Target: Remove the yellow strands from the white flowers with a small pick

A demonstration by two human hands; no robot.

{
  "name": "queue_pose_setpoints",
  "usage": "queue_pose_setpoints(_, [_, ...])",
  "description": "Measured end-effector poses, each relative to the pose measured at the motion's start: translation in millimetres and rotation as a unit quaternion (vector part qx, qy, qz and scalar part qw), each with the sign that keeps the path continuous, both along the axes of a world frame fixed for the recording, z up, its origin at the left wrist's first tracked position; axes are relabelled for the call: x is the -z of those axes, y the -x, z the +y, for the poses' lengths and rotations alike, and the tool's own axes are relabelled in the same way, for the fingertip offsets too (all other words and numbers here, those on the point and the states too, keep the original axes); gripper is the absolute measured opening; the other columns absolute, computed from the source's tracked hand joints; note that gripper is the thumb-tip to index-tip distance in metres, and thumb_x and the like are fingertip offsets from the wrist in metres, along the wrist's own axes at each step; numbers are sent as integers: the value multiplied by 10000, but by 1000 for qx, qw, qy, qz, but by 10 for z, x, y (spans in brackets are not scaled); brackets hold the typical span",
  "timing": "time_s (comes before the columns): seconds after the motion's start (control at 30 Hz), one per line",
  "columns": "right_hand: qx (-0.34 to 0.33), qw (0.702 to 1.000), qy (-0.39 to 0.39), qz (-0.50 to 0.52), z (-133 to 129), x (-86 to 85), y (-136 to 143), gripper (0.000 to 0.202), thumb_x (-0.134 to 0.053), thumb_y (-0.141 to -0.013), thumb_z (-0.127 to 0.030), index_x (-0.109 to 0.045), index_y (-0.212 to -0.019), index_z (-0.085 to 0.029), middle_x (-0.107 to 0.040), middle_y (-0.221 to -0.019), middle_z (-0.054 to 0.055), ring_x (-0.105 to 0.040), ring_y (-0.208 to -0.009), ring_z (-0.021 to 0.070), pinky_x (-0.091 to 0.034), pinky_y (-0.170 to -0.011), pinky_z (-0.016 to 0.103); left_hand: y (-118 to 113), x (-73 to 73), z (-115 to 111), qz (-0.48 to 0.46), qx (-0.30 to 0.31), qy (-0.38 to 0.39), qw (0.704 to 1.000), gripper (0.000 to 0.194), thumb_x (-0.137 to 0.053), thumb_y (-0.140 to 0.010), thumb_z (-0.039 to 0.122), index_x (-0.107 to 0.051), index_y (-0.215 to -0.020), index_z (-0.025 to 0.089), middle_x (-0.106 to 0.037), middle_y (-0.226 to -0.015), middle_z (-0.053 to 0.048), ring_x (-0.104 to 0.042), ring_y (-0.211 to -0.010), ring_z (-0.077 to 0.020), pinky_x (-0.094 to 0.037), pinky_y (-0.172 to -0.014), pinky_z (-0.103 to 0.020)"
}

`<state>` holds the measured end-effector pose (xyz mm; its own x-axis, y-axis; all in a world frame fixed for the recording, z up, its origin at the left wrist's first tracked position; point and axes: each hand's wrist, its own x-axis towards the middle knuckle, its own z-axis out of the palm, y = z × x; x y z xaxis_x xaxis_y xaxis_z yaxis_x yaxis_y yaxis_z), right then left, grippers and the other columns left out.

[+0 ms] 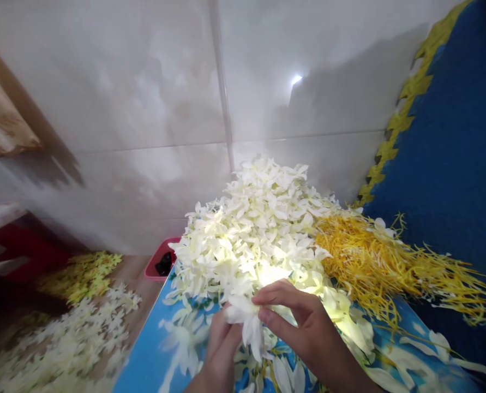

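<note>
Between my two hands is a white flower [246,323] with long petals that hang down. My left hand [223,345] has its fingers closed behind the flower, and the petals partly hide the fingertips. On the other side, my right hand [298,314] pinches the flower's edge between thumb and forefinger. A tall heap of loose white flowers [263,218] rises just beyond my hands on a blue tabletop [153,333]. More white petals [286,374] lie under and around my wrists.
Yellow thread-like strands [361,256] are piled to the right, beside a blue foam mat [451,153] with a yellow edge. A pink basin [153,265] with something black stands left of the table. White flowers [79,333] and yellow flowers [87,275] cover the floor. A tiled wall [144,109] closes the back.
</note>
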<state>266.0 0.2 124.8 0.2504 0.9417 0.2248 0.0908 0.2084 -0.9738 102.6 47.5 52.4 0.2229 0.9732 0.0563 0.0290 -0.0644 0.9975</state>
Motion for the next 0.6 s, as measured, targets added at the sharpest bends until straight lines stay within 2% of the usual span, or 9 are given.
queue_pose_setpoints(0.1, [6, 1000, 2, 10, 9, 13, 25, 122, -719, -821, -229, -799, -888, -294, -743, -939, 52, -655, -969, 239, -479, -917, 393, 33, -73, 34, -1, 11, 42, 999, 391, -625, -793, 599, -767, -766, 236, -765, -1032, -103, -607, -1179, -399, -539, -922, -459])
queue_pose_setpoints(0.27, [1, 1000, -2, 15, 14, 15, 49, 121, -734, -804, -222, -800, -867, -301, -741, -921, 45, -660, -943, 229, -490, -893, 376, 130, -312, 42, 17, 107, 41, 993, 313, -676, -804, 497, -781, -866, 209, -753, -1068, -117, -606, -1189, -357, -468, -1029, -450])
queue_pose_setpoints(0.37, [-1, 1000, 2, 19, 13, 18, 56, 122, -734, -802, -214, -800, -862, -298, -739, -923, 46, -660, -947, 230, -490, -895, 377, 142, -408, 37, 11, 120, 32, 992, 286, -683, -808, 464, -787, -876, 206, -759, -1032, -118, -640, -1130, -348, -472, -1023, -450])
queue_pose_setpoints(0.6, [-8, 1000, 3, 28, 16, 56, 74, 112, -737, -801, -225, -799, -869, -289, -744, -938, 48, -664, -962, 227, -496, -902, 365, 135, -401, 23, -6, 103, 40, 994, 311, -656, -820, 482, -788, -847, 202, -754, -1002, -118, -666, -1052, -339, -514, -968, -437])
